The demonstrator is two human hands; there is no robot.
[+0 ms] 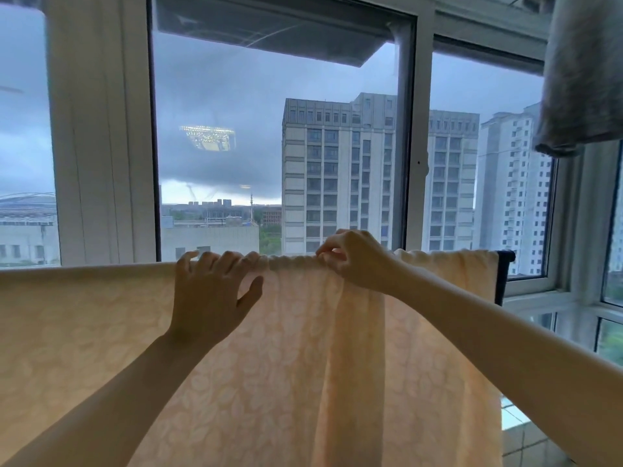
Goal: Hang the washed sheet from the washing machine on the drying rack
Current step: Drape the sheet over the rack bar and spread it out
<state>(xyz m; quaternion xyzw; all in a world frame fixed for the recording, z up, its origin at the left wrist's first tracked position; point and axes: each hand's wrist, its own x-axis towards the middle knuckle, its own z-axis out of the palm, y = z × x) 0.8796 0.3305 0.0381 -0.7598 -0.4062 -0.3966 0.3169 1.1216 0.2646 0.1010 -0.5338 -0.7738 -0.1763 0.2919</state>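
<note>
A: Where's the sheet at?

B: Pale peach, faint leaf print, already draped over the top bar of the drying rack. Runs from the left edge of view nearly to the rack's dark end on the right. Left stretch lies flat & smooth. Middle is bunched: tight gathers along the bar between the two hands, long vertical folds hanging below.

A: So what's the step now?

B: Looks like spreading it out, I'd say. Hanging itself is mostly done; the puckered bit won't dry evenly if left.

A: How to do it well?

B: Anchor one side, slide the gathers sideways along the bar w/ the other. Small pulls, not one yank, or the wet cloth could drag off the far side. Keep the front drop roughly level w/ the flat part. There's slack room toward the right end, so work that way.

A: Hands?

B: Left hand is spread, palm on the front face of the cloth, fingertips curled over the bar's top edge, thumb splayed out right. Not gripping, more pressing. Right hand is pinching a fold of sheet at the bar, fingers bent in tight, wrist higher than the knuckles. Both forearms bare, reaching up & forward, right one coming in at a shallower slant.

A: Around it?

B: Big window right behind the rack, grey sky & tower blocks outside. Some grey fabric hangs top right, well apart from the sheet.
</note>
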